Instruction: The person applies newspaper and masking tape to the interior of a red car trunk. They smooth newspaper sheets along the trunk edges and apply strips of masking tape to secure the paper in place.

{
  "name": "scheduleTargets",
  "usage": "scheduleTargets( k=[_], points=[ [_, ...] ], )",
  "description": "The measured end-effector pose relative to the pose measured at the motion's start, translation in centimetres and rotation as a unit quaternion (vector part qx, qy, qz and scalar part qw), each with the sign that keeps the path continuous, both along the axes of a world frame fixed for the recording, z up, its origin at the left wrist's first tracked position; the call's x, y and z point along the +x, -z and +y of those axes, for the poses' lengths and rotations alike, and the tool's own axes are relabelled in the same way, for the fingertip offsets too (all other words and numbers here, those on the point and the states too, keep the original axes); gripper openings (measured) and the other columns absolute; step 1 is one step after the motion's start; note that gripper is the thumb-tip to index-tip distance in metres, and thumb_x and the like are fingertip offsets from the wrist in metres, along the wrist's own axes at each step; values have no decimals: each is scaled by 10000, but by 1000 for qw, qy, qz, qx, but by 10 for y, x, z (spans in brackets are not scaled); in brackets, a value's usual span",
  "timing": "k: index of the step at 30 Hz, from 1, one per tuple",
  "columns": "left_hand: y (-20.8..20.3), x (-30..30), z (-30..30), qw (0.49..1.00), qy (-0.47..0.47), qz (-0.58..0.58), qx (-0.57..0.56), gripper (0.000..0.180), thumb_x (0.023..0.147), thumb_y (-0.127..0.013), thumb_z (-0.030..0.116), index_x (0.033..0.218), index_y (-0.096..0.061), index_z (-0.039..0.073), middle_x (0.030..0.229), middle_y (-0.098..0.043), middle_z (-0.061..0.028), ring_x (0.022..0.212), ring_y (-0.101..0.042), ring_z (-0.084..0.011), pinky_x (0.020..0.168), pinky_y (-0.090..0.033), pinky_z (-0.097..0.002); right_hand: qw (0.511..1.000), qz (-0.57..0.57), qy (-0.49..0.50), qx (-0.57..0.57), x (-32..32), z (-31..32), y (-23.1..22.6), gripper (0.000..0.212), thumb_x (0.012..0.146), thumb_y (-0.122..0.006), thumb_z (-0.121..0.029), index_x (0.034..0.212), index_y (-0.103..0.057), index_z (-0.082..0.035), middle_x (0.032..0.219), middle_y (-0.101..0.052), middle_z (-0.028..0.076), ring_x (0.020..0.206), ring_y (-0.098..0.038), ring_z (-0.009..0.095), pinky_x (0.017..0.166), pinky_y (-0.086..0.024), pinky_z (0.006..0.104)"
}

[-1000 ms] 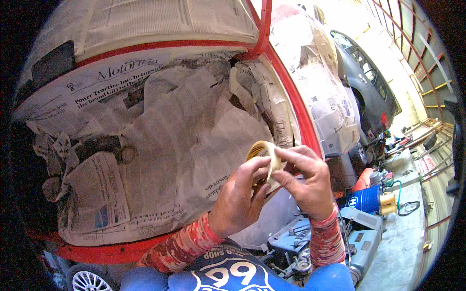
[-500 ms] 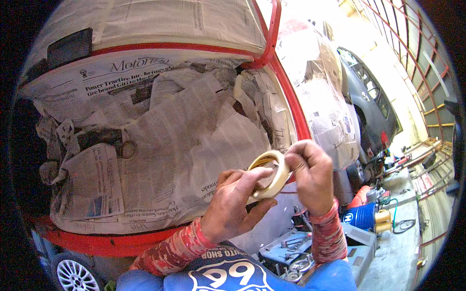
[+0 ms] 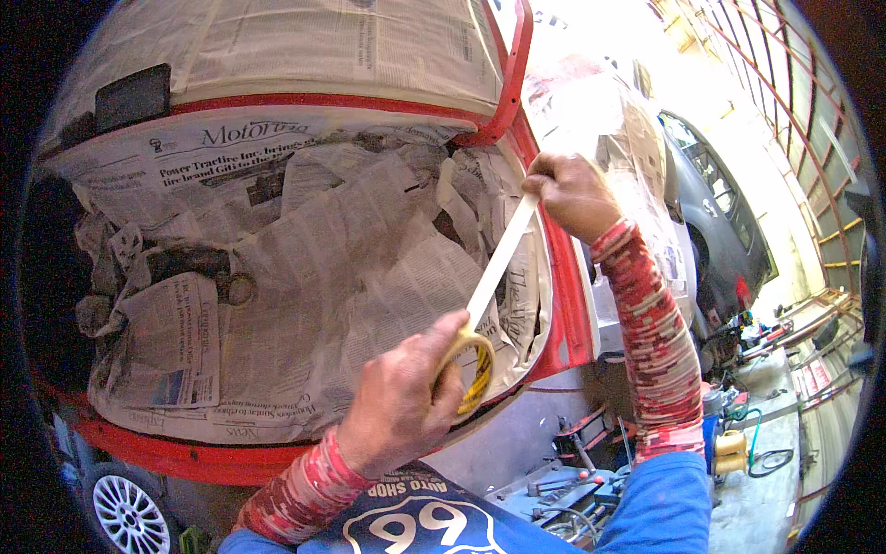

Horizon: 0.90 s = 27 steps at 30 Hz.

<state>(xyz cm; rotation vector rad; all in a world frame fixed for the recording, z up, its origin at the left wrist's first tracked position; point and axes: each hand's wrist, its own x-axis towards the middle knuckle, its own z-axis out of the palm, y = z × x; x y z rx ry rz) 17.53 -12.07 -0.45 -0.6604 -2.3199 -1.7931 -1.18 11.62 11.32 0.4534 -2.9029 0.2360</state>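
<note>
My left hand [image 3: 397, 392] is wrapped round a roll of masking tape [image 3: 479, 377], held low over the near right part of the newspaper. From the roll a pale strip of tape [image 3: 503, 265] runs taut up to my right hand [image 3: 574, 194], whose fingers pinch its end. That hand is above the red car frame [image 3: 559, 295] on the right. Sheets of newspaper [image 3: 305, 305] line the opening of the red car body below the strip. I cannot tell whether the strip touches the paper.
A red hinge arm [image 3: 513, 78] rises at the far edge of the opening. To the right stand another paper-covered car part [image 3: 637, 166] and a dark car [image 3: 715, 198]. Tools lie on a grey-blue tray [image 3: 554, 489] near me. A white-spoked wheel [image 3: 132, 512] is at lower left.
My right hand has moved up and away from the roll, drawing out a long strip of tape. My left hand has shifted left and slightly down with the roll.
</note>
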Motion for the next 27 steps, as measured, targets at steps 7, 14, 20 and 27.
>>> scheduleTargets(
  k=[7,14,20,27],
  points=[
    [12,-14,25,973,141,-136,124,489,994,-524,138,1417,-587,-100,884,-721,-248,763,-724,-298,735,-559,-411,970,-79,-38,225,-13,13,22,140,884,-741,-160,911,-800,-36,988,-777,220,984,-766,393,889,-603,500],
    [5,-24,41,930,224,-259,130,576,975,-517,175,1470,-550,-118,957,-733,-243,893,-708,-211,829,-565,-358,948,-46,-82,304,-6,9,18,102,839,-757,-142,904,-822,-97,1152,-699,122,1151,-650,343,991,-550,455],
    [14,-29,41,920,252,-264,140,606,967,-516,208,1464,-542,-137,1139,-742,-316,1047,-742,-271,938,-566,-380,935,-44,-68,346,-5,5,24,141,842,-761,-149,947,-818,-73,1151,-709,115,1161,-651,330,983,-558,452],
    [25,-36,52,917,285,-242,140,616,951,-512,208,1459,-545,-140,1249,-713,-352,1154,-735,-317,1011,-548,-383,939,-55,-49,337,2,5,21,125,860,-744,-137,953,-812,-89,1140,-712,119,1120,-678,339,988,-563,452]
  ],
)
